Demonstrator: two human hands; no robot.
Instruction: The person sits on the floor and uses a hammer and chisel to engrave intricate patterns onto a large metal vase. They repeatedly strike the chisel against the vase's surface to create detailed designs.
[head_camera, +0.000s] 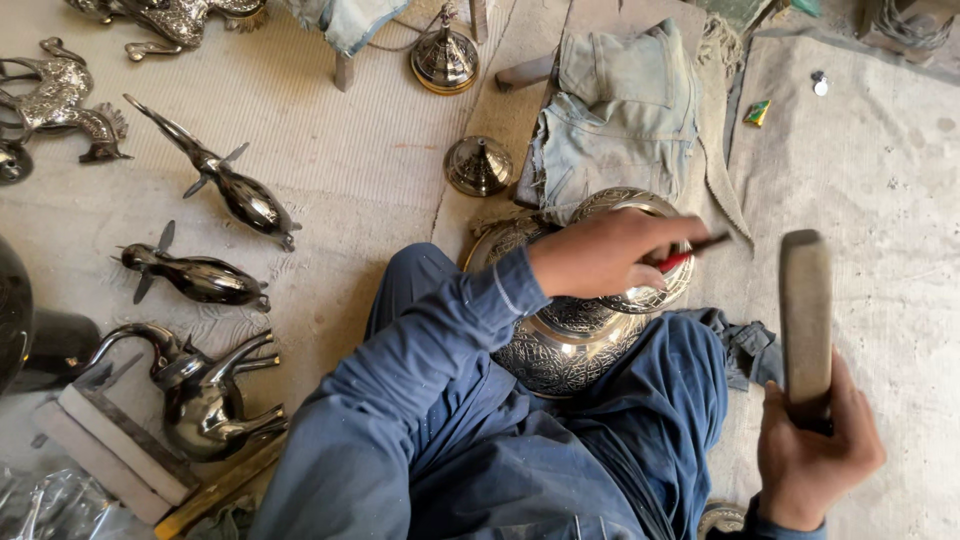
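Note:
An engraved brass vessel (570, 345) rests between my legs, its rim toward the far side. My left hand (600, 252) lies over the vessel's rim and grips a thin red-handled tool (690, 252), its tip pointing right. My right hand (810, 450) is raised at the lower right, closed around the handle of a wooden mallet (806, 310) that stands upright, apart from the vessel. My blue sleeves and trousers hide the vessel's lower part.
Metal bird and animal figurines (240, 195) lie on the mat to the left. Two small brass bell-shaped pieces (480, 165) stand beyond the vessel, beside folded denim cloth (620, 110). A wooden block (110, 450) lies at the lower left.

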